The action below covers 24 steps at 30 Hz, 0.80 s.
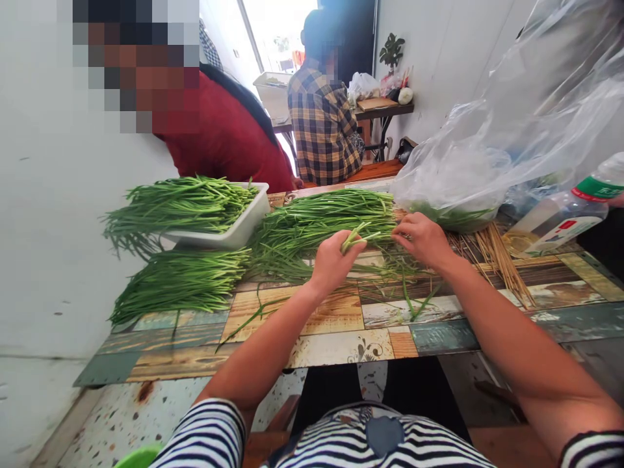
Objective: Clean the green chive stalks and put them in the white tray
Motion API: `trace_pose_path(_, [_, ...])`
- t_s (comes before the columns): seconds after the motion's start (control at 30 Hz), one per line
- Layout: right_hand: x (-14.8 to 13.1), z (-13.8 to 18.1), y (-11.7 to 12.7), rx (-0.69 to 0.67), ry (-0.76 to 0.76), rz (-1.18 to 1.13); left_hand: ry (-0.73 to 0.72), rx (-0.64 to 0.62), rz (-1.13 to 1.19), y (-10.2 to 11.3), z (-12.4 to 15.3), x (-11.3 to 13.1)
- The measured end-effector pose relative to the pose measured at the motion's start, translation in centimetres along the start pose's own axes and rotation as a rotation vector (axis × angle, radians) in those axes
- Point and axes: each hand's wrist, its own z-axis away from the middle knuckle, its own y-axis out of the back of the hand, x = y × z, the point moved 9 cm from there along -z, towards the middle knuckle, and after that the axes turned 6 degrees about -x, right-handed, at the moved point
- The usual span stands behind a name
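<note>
My left hand (336, 260) is closed around a few chives, their pale stem ends (361, 235) sticking out to the right above the thumb. To its right, my right hand (420, 239) has its fingers pinched together by those stem ends; what they hold, if anything, is too small to tell. Just beyond both hands a wide heap of green chives (322, 211) lies across the table, its root ends to the right. Loose leaves and trimmings (385, 270) are scattered below my hands.
A white tub (253, 218) heaped with chives stands at the left, a chive bundle (180, 283) before it. At the right are thin wooden sticks (502, 260), a plastic bag (453, 175) and a bottle (560, 224). One person in red and another in plaid sit beyond the table (312, 318).
</note>
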Motion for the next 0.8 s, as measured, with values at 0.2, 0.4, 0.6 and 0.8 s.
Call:
trace_pose_path(0.2, [-2.1, 0.0, 0.8, -0.087, -0.088, -0.558, -0.071, 0.018, 0.018, 0.1, 0.0, 0.0])
trace_pose_path(0.4, [-3.4, 0.3, -0.8, -0.193, -0.168, -0.74, -0.217, -0.143, -0.039, -2.0, 0.3, 1.3])
trace_pose_path(0.6, [-3.2, 0.6, -1.4, -0.31, 0.019, -0.237, -0.093, -0.172, -0.212, -2.2, 0.1, 0.5])
trace_pose_path(0.8, [-2.3, 0.6, -1.8, -0.427, -0.002, -0.028, 0.046, -0.235, -0.169, -2.1, -0.1, -0.8])
